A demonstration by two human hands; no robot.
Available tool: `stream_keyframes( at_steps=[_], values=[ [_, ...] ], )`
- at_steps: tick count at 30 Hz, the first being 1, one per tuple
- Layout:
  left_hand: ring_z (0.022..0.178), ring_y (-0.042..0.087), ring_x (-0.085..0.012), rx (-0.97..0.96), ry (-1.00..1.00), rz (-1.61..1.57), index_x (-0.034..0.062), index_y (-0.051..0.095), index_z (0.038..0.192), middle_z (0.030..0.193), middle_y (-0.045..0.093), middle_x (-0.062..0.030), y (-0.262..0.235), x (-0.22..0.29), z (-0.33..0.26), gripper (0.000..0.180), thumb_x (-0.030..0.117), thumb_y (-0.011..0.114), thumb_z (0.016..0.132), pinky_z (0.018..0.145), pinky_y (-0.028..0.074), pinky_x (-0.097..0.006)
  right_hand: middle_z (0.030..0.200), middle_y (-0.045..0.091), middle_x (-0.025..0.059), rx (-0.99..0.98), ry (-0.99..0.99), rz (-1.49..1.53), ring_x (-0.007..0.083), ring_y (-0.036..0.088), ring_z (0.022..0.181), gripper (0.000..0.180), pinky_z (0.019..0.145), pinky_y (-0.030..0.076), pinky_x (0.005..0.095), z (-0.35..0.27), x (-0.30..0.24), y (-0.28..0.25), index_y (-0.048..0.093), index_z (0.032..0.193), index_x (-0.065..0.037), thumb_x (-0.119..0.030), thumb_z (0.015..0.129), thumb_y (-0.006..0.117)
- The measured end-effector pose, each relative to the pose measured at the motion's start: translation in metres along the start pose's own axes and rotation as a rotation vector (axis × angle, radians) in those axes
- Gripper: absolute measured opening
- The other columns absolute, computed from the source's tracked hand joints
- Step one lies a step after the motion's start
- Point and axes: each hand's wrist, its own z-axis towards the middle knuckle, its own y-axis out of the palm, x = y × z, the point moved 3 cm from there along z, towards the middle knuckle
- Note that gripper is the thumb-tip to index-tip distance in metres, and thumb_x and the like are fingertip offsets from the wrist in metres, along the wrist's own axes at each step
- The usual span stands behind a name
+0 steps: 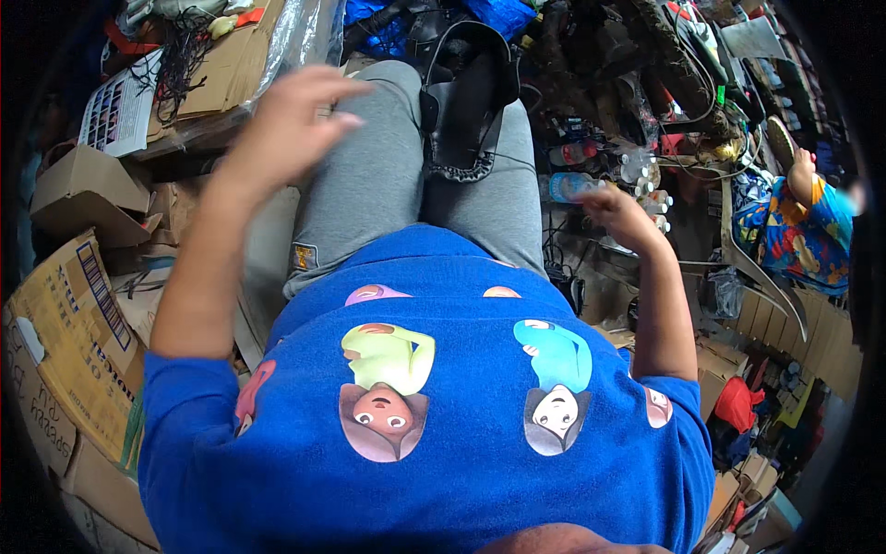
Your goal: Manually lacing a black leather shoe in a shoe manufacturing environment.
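A black shoe upper (pixel 464 109) with an open middle and a gathered, stitched near edge rests on my lap between my knees. Above my left thigh, my left hand (pixel 293 118) is smeared by motion, its fingers stretched out and its thumb apart; nothing shows in it. My right hand (pixel 620 214) is lifted to the right of my right thigh, away from the shoe upper. Its fingers look curled, with the forefinger pointing left; whatever they hold, if anything, I cannot make out.
On the left stand a cardboard box (pixel 92 196), a yellow carton (pixel 78 342) and a cardboard-topped surface (pixel 231 69) with black cords (pixel 180 69). Several small bottles (pixel 651 198) crowd the right. Farther right, another person in bright patterned clothing (pixel 808 231) sits.
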Motion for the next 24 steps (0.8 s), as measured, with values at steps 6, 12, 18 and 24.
stream_keyframes(
  at_steps=[6, 12, 18, 24],
  values=[
    [0.111, 0.056, -0.0296, -0.195, 0.321, -0.15, 0.0059, 0.06, 0.111, 0.116, 0.06, -0.0117, 0.079, 0.045, 0.069, 0.041, 0.014, 0.074, 0.073, 0.094, 0.044, -0.037, 0.083, 0.062, 0.0076, 0.236, -0.323, 0.191, 0.0187, 0.063, 0.08, 0.022, 0.075, 0.05, 0.0302, 0.052, -0.127, -0.006, 0.071, 0.094, -0.008, 0.0, 0.075, 0.068],
    [0.097, 0.059, -0.0292, -0.421, 0.29, -0.029, 0.0037, 0.063, 0.095, 0.103, 0.061, -0.0112, 0.089, 0.046, 0.088, 0.03, 0.02, 0.075, 0.073, 0.085, 0.046, -0.036, 0.081, 0.061, 0.0053, 0.162, -0.333, 0.124, 0.0156, 0.062, 0.079, 0.017, 0.072, 0.051, 0.0297, 0.066, -0.126, -0.001, 0.072, 0.087, -0.008, 0.0, 0.071, 0.07],
    [0.087, 0.06, -0.0234, -0.568, 0.129, -0.23, 0.0031, 0.068, 0.089, 0.089, 0.059, -0.0088, 0.098, 0.032, 0.086, 0.022, 0.019, 0.073, 0.074, 0.08, 0.046, -0.034, 0.08, 0.059, 0.0038, 0.158, -0.375, 0.256, 0.0142, 0.061, 0.076, 0.017, 0.07, 0.05, 0.0285, 0.066, -0.125, 0.015, 0.072, 0.087, -0.01, -0.001, 0.072, 0.072],
    [0.088, 0.057, -0.0217, -0.648, 0.17, -0.342, 0.0032, 0.069, 0.102, 0.087, 0.056, -0.0088, 0.096, 0.031, 0.08, 0.025, 0.013, 0.065, 0.08, 0.081, 0.044, -0.032, 0.08, 0.061, 0.0029, 0.259, -0.397, 0.188, 0.0147, 0.062, 0.074, 0.019, 0.068, 0.05, 0.0283, 0.054, -0.128, 0.027, 0.072, 0.088, -0.012, -0.002, 0.072, 0.074]
  ],
)
